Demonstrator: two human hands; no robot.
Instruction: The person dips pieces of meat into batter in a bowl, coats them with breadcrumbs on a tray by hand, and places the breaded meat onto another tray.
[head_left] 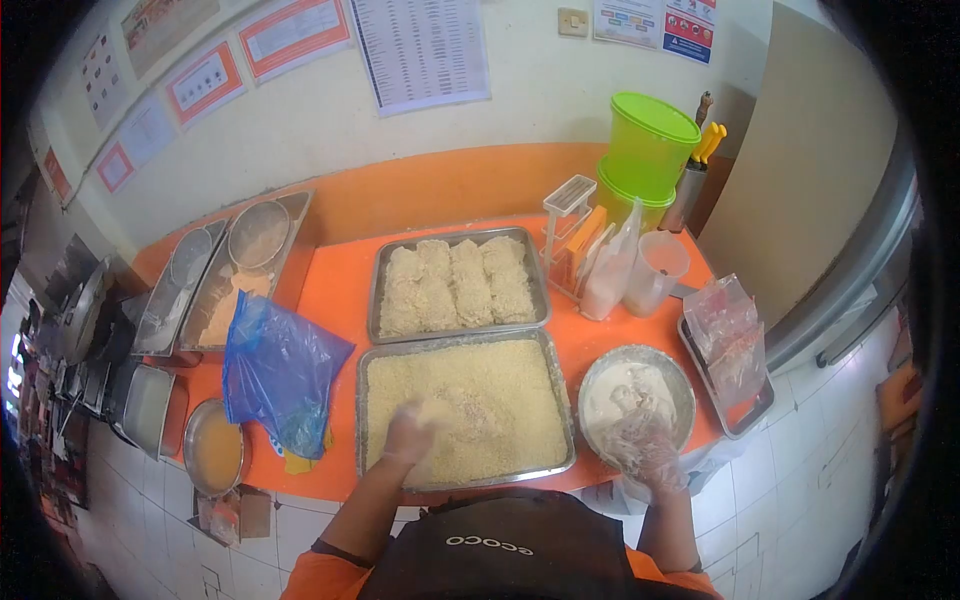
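Observation:
My left hand (408, 434) is over a metal tray (364, 472) of pale yellow breadcrumbs (520, 385), its fingers smeared by motion near a crumb-coated piece (475, 420) lying in the middle. In a clear plastic glove, my right hand (650, 458) reaches over the near rim of a round metal bowl (688, 385) of white flour (610, 405). Its fingertips are down at a floury lump (632, 395); crinkled plastic and flour hide how they are bent, so I cannot tell what they grip.
Behind stands a tray of breaded pieces (455, 285). Left are a blue plastic bag (280, 370), a bowl of orange-yellow liquid (216, 450) and deep metal pans (245, 270). Right are bagged portions on a tray (728, 350), a plastic jug (658, 272), green tubs (650, 140) and yellow-handled knives (710, 143).

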